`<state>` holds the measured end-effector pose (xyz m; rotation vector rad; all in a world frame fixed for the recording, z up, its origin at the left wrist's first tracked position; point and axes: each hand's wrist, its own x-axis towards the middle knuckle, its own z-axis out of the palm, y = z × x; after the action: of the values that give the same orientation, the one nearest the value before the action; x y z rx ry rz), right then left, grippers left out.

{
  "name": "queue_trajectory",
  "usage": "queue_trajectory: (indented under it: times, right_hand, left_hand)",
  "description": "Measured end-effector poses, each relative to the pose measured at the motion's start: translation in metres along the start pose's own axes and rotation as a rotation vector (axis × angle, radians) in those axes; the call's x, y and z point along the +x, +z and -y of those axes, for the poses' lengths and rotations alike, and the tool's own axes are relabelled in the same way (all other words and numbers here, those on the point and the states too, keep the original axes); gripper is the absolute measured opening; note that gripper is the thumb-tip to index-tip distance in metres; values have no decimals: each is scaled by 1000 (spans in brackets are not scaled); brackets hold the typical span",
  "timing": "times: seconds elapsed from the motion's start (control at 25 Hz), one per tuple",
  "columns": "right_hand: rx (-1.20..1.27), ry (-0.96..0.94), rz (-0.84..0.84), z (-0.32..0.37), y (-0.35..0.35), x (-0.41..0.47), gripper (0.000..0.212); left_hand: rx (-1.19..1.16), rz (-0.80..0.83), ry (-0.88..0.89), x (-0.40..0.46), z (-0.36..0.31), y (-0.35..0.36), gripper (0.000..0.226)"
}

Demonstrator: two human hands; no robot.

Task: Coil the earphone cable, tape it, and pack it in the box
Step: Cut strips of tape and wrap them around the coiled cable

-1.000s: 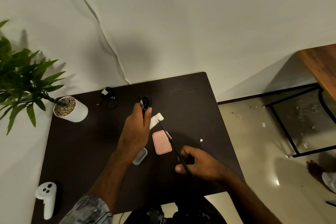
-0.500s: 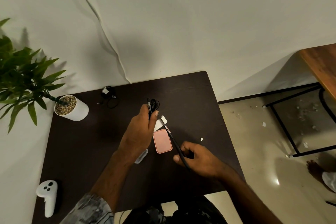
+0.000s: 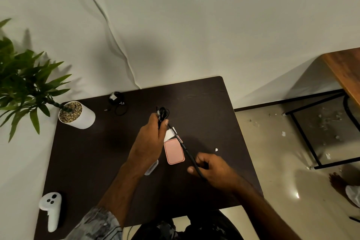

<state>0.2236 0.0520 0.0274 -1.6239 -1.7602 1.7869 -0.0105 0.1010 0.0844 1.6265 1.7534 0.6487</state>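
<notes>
Coils of the earphone cable [image 3: 163, 113] sit pinched in my left grip [image 3: 151, 142], now lowered nearer the pink box [image 3: 174, 151] on the bench [image 3: 87, 152], while my right grip [image 3: 211, 168] clasps a black tool [image 3: 191, 158], so taping looks underway.

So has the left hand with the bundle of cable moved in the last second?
Yes. The left hand holding the coiled cable has shifted right, toward the pink box; it now partly hides the white tape piece.
</notes>
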Motion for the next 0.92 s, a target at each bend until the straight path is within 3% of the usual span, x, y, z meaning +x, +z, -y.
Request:
queue_trajectory:
  times: [0.12, 0.28, 0.48, 0.68, 0.8, 0.92]
  right_hand:
    - [33, -2, -8, -4, 1, 1, 30]
    - [76, 44, -146, -16, 0, 6, 31]
    - [-310, 212, -185, -55, -4, 22, 32]
    - [-536, 277, -235, -106, 3, 30, 45]
    - [-449, 286, -253, -120, 5, 32, 41]
    - [-31, 315, -255, -119, 7, 30, 25]
  left_hand:
    - [2, -10, -12, 1, 2, 2, 16]
    - [25, -51, -45, 1, 5, 2, 18]
    - [38, -33, -41, -1, 3, 7, 12]
    - [54, 7, -53, -3, 2, 19, 18]
    - [54, 59, -97, -5, 3, 29, 21]
    - [37, 132, -129, -7, 7, 40, 19]
